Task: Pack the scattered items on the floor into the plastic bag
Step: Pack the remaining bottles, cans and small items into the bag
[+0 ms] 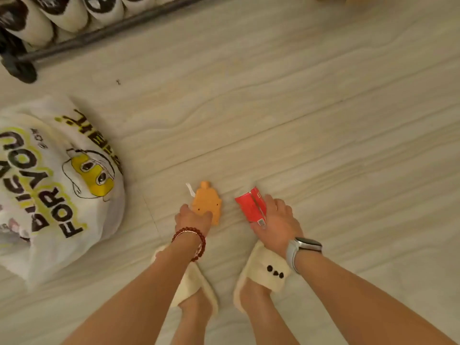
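Observation:
A flat orange toy-shaped item point(207, 200) with a white tag lies on the pale floor in front of my feet. My left hand point(191, 217), with a red bead bracelet on the wrist, grips its near edge. A red carton point(251, 206) lies just to the right. My right hand point(276, 220), a watch on its wrist, is closed around the carton's right side. The white plastic bag point(49, 185), printed with black and yellow letters and a yellow cartoon, sits bulging on the floor at the left, well apart from both hands.
A dark metal rack point(99, 33) holding black-and-white rolled items runs along the top left. My feet in cream fluffy slippers point(263, 272) stand right under my arms. Pale wood-grain floor point(323, 120) stretches to the right and ahead.

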Tool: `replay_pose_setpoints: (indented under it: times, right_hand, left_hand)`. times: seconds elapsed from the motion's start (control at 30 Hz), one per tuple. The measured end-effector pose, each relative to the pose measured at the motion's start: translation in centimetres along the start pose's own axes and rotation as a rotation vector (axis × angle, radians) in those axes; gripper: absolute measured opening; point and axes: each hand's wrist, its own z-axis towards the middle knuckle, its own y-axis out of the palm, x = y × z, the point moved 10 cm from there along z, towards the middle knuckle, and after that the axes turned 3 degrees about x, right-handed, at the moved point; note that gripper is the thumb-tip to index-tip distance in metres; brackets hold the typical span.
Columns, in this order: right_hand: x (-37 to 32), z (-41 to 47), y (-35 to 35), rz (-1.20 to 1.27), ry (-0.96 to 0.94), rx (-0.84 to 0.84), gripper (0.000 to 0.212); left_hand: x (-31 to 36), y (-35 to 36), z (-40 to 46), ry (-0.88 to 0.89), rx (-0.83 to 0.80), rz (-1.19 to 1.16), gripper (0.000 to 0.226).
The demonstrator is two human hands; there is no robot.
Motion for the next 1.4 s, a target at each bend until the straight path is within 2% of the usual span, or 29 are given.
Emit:
replay_pose_setpoints:
  times: [0.1,0.27,0.33,0.43,0.57,0.67,0.8,0.93,1.1,1.27,1.4]
  right_hand:
    - [0.5,3.9,4.2,0.042,0.08,0.038,0.088]
    - [1.4,5.1,6.3,0.323,0.226,0.098,0.081]
    - [1.1,3.8,5.7,0.421,0.258,0.094,0.072]
    - [-0.7,0.5,3.7,0.436,0.286,0.047,0.055]
    - [-6.1,-4.4,0.3,0.405,0.254,-0.025,0.051]
    - [-12.6,-7.3,-2.5,0.339,0.15,-0.059,0.052]
    - [-23.8,-10.1,-5.1,0.232,-0.031,-0.117,0.042]
    - [-34.9,-11.3,-4.3,0.091,-0.227,-0.125,0.052]
    - [-46.8,-11.1,0.7,-0.129,-0.482,-0.136,0.063]
    - [-56.8,-9.3,6.5,-0.507,-0.911,-0.038,0.084]
    - [-62.1,-6.9,10.3,-0.875,-1.257,0.106,0.073]
  left_hand:
    - [-1.6,3.2,4.1,-0.044,-0.01,-0.04,0.064]
    - [-3.4,3.3,6.6,0.054,0.023,-0.258,0.046]
    - [-3.3,1.8,5.4,0.071,0.015,-0.31,0.042]
    - [-3.1,-2.7,2.5,0.097,0.037,-0.315,0.04]
    - [-3.7,-10.7,-1.6,0.129,0.084,-0.361,0.04]
    - [-4.7,-18.0,-4.3,0.15,0.153,-0.471,0.041]
    - [-7.5,-28.1,-6.8,0.154,0.317,-0.603,0.042]
    - [-14.0,-34.5,-6.3,0.017,0.443,-0.762,0.045]
    - [-21.0,-36.0,-3.7,-0.139,0.483,-0.945,0.046]
    - [-23.8,-34.5,0.5,-0.237,0.485,-1.129,0.045]
    - [-24.3,-33.2,4.5,-0.281,0.512,-1.221,0.046]
